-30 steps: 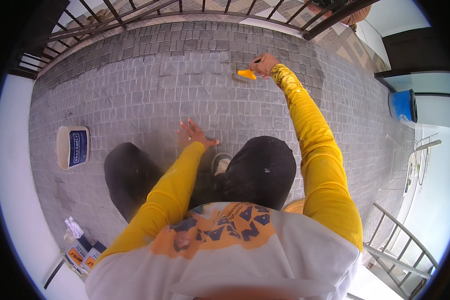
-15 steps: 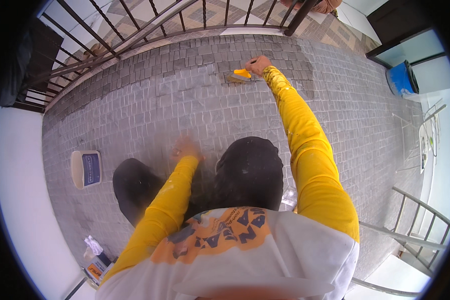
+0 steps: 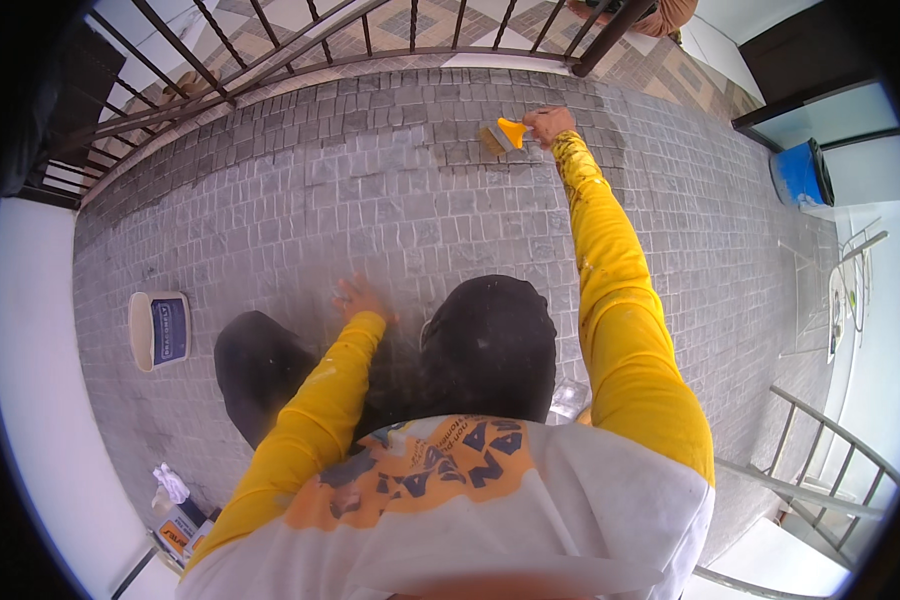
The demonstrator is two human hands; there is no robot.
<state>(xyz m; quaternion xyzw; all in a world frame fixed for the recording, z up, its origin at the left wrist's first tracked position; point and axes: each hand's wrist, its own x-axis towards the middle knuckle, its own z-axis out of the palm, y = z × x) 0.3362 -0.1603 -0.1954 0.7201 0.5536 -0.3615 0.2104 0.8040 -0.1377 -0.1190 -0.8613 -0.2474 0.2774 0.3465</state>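
Note:
A wide paint brush (image 3: pixel 511 133) with a yellow handle is gripped in my right hand (image 3: pixel 549 125), my arm stretched far forward. Its pale bristles meet the grey paved floor (image 3: pixel 370 215) close to the edge between darker, wet-looking stones and lighter ones. Between my knees and slightly to the left, my left hand (image 3: pixel 360 299) rests on or just over the floor, fingers spread, holding nothing. Yellow sleeves cover both forearms.
A dark metal railing (image 3: pixel 360 38) runs along the far side, a person (image 3: pixel 660 15) beyond it. A white bucket (image 3: pixel 158 331) stands left; a blue bucket (image 3: pixel 801 174) is far right. A metal ladder (image 3: pixel 835 430) lies near right. Boxes (image 3: pixel 177 530) sit lower left.
My right hand has moved the brush a little to the right, and the brush has turned. My left hand has shifted slightly left, its fingers now clearer.

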